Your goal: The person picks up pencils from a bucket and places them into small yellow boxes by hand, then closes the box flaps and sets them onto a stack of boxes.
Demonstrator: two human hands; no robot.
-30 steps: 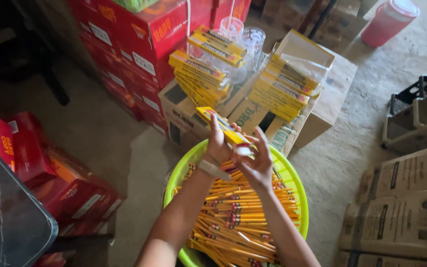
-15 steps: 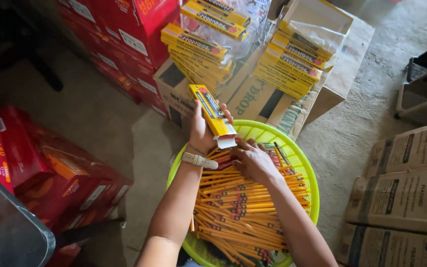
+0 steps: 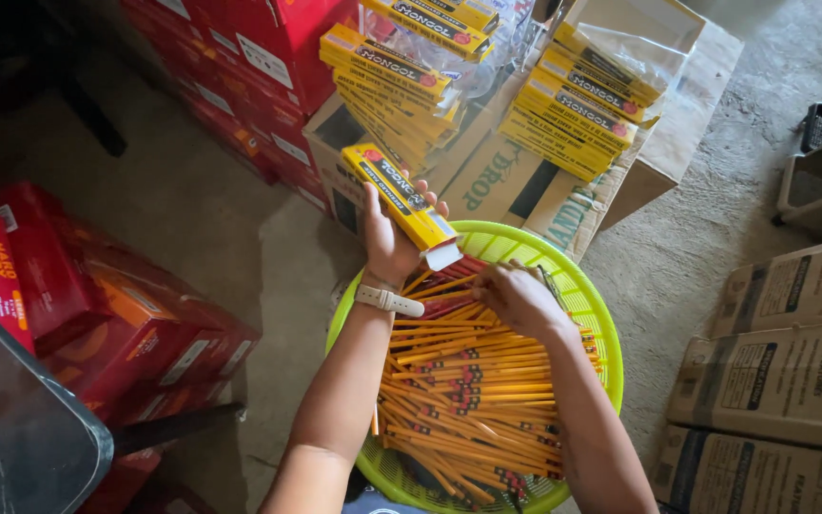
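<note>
Left hand gripping, right hand seemingly curled.

The right hand lies on loose pencils that fill the green basket, whose rim rings both wrists. Above the left hand, stacked yellow boxes in an open carton stand close. Left of the left forearm, bare floor gives room before the red cartons. Right of the basket, floor stays open up to brown cartons.

Lime-green basket; inside, orange-yellow pencils with red-and-black bands. Behind the basket, yellow boxes with red marks, red cartons.
</note>
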